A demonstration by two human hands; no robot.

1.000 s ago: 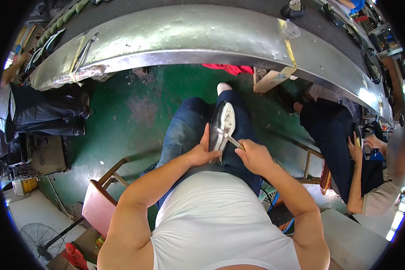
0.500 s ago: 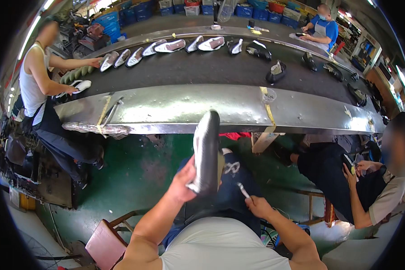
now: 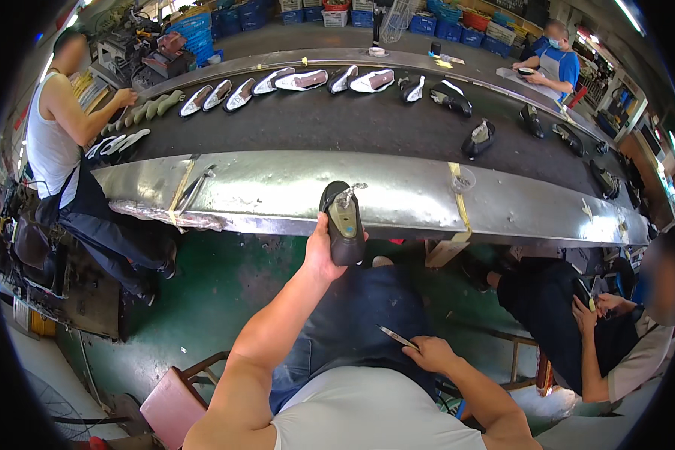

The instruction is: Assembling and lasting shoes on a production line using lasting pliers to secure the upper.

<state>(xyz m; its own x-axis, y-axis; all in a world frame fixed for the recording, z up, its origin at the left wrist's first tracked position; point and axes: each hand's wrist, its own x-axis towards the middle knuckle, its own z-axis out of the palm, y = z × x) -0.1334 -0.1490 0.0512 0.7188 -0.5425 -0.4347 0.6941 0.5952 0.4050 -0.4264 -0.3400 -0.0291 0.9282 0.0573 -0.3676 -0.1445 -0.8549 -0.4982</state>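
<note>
My left hand is wrapped round a black shoe held out at the table's near edge. The shoe's opening faces up and shows a greenish shoe last inside, with crumpled pale material at its far end. Low over my lap, my right hand is closed on a slim, pointed tool with a pale metallic blade-like end. The tool's tip points up and to the left, apart from the shoe.
Beyond the metal ledge, a dark conveyor belt carries several black and white shoes. A clear cup stands on the ledge. One co-worker stands at left; others are at right. A pink-seated chair is behind my left side.
My left hand has moved farther out and turned the shoe from its sole side to its opening. The right hand's tool has tilted lower. The left co-worker has let go of a white shoe.
</note>
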